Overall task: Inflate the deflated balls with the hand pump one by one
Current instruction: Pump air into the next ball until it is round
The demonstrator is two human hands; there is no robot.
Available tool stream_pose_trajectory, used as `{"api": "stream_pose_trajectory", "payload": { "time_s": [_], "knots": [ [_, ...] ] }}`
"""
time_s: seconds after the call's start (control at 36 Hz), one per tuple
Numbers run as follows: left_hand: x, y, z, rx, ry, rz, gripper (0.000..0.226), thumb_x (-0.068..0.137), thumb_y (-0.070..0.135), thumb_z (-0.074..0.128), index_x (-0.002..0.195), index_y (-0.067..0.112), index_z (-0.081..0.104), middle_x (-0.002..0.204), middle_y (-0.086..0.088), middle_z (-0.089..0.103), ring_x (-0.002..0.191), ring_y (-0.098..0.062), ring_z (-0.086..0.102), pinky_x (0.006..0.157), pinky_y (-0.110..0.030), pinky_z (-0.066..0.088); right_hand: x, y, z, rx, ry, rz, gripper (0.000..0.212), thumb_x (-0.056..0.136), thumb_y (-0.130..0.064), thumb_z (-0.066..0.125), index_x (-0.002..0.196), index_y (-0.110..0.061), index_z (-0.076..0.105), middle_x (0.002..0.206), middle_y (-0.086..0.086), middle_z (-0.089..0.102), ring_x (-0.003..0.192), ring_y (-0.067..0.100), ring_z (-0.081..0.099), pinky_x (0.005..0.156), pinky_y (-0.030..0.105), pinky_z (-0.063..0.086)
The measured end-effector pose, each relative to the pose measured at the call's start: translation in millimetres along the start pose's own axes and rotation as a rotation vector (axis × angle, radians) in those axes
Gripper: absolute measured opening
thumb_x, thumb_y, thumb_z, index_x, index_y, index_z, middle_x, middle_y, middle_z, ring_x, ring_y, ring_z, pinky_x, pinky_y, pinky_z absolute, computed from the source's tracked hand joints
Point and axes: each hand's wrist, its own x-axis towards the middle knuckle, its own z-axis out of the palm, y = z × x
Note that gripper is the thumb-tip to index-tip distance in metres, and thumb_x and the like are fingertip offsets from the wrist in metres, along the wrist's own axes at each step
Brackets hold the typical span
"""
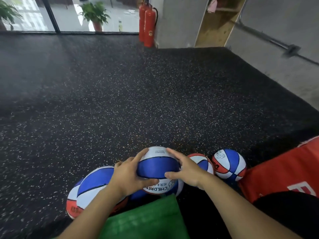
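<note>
I had both hands on the blue-and-white panelled rubber ball [159, 168], which sat on the dark speckled floor just ahead of a green fabric bag [146, 219]. My left hand [128, 177] cupped its left side, fingers spread and thumb pressing the white "CHILDREN" panel; my right hand [185, 171] gripped the other flank with fingers splayed wide. No pump showed anywhere. I judged the step was finding the valve, so I should turn the ball slowly, keeping both palms light. Three more tricolour balls lay beside my wrists: one left [91, 188], two right [202, 163] [229, 163].
</note>
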Motion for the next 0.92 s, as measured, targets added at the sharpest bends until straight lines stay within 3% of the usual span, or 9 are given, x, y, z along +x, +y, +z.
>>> {"api": "stream_pose_trajectory", "payload": {
  "time_s": [0.08, 0.17, 0.28, 0.39, 0.56, 0.69, 0.92],
  "knots": [
    [-4, -6, 9, 0.157, -0.052, -0.010, 0.127, 0.054, 0.101, 0.051, 0.162, 0.048, 0.010, 0.135, 0.008, 0.061, 0.136, -0.019, 0.051, 0.119, -0.049, 0.024, 1, 13, 9, -0.053, -0.041, 0.036, 0.090, 0.085, -0.029, 0.086, 0.156, -0.051, 0.035, 0.161, -0.018, 0.037, 0.148, 0.007, 0.039, 0.120, 0.040, 0.042],
    [-4, -15, 17, 0.285, -0.131, -0.033, 0.135, 0.055, 0.111, 0.030, 0.165, 0.039, -0.002, 0.148, 0.002, 0.057, 0.151, -0.028, 0.034, 0.125, -0.059, 0.011, 2, 15, 19, -0.176, -0.031, 0.026, 0.079, 0.094, -0.033, 0.076, 0.157, -0.050, 0.032, 0.165, -0.016, 0.031, 0.151, 0.011, 0.034, 0.123, 0.040, 0.037],
    [0, -12, 11, 0.391, -0.130, -0.031, 0.131, 0.060, 0.106, 0.039, 0.165, 0.035, 0.005, 0.154, -0.001, 0.050, 0.157, -0.031, 0.024, 0.126, -0.063, 0.005, 2, 11, 23, -0.304, -0.019, 0.015, 0.078, 0.099, -0.034, 0.071, 0.163, -0.044, 0.027, 0.170, -0.011, 0.021, 0.155, 0.012, 0.026, 0.127, 0.037, 0.028],
    [5, -8, 10, 0.416, -0.088, 0.036, 0.130, 0.059, 0.104, 0.043, 0.164, 0.033, 0.015, 0.158, 0.003, 0.042, 0.154, -0.026, 0.028, 0.127, -0.059, 0.009, 2, 11, 24, -0.306, -0.008, 0.027, 0.083, 0.095, -0.040, 0.073, 0.163, -0.041, 0.026, 0.171, -0.008, 0.021, 0.156, 0.012, 0.025, 0.127, 0.039, 0.027],
    [6, -6, 12, 0.343, -0.090, 0.046, 0.130, 0.060, 0.103, 0.049, 0.165, 0.035, 0.015, 0.161, 0.007, 0.038, 0.151, -0.021, 0.032, 0.127, -0.053, 0.016, 1, 8, 25, -0.317, 0.009, 0.015, 0.087, 0.093, -0.041, 0.076, 0.164, -0.039, 0.026, 0.171, -0.007, 0.019, 0.155, 0.013, 0.026, 0.127, 0.038, 0.027],
    [6, 4, 6, 0.319, -0.060, 0.067, 0.130, 0.059, 0.104, 0.044, 0.165, 0.034, 0.017, 0.162, 0.008, 0.037, 0.151, -0.020, 0.033, 0.126, -0.049, 0.021, -10, 1, 20, -0.336, 0.022, 0.015, 0.088, 0.094, -0.038, 0.076, 0.165, -0.038, 0.023, 0.171, -0.007, 0.019, 0.154, 0.013, 0.028, 0.124, 0.030, 0.027],
    [26, 67, -24, 0.170, 0.011, 0.263, 0.126, 0.061, 0.104, 0.038, 0.164, 0.034, 0.020, 0.159, 0.002, 0.043, 0.148, -0.023, 0.040, 0.120, -0.048, 0.035, -46, -36, -24, -0.341, 0.149, -0.072, 0.085, 0.096, -0.036, 0.075, 0.164, -0.042, 0.023, 0.171, -0.009, 0.018, 0.156, 0.012, 0.023, 0.123, 0.029, 0.024]
  ]
}}
